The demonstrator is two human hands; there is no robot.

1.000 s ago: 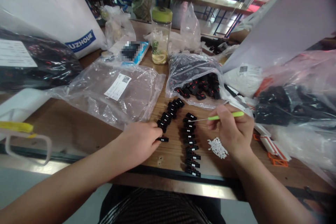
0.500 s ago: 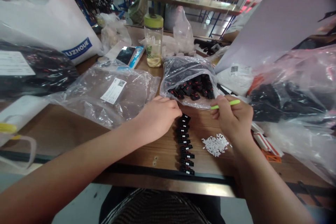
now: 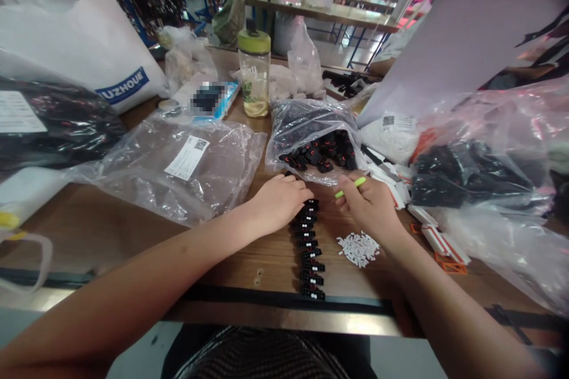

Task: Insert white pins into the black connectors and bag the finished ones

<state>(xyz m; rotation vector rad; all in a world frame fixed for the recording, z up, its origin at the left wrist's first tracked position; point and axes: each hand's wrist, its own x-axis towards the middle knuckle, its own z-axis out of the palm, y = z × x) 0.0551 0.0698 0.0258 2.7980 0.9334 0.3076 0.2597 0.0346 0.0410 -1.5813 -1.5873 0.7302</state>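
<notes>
A row of small black plastic connectors, each with white dots on its face, runs from the table's front edge toward the back. My left hand is closed at the far end of this row, its fingers curled on a black connector that they partly hide. In my right hand is a thin bright green pen-like tool, pinched between thumb and fingers; its tip points left and is hard to make out. Below that hand lies a pile of tiny white pieces.
An open clear bag of black connectors lies just beyond my hands. To the left is a clear plastic bag with a label. A green-lidded bottle stands behind. At right are white-and-red strips and a bag of black parts.
My right hand has moved left with the green tool, closer to my left hand. My left hand stays at the row's far end, and a dark part now shows behind its fingers.
</notes>
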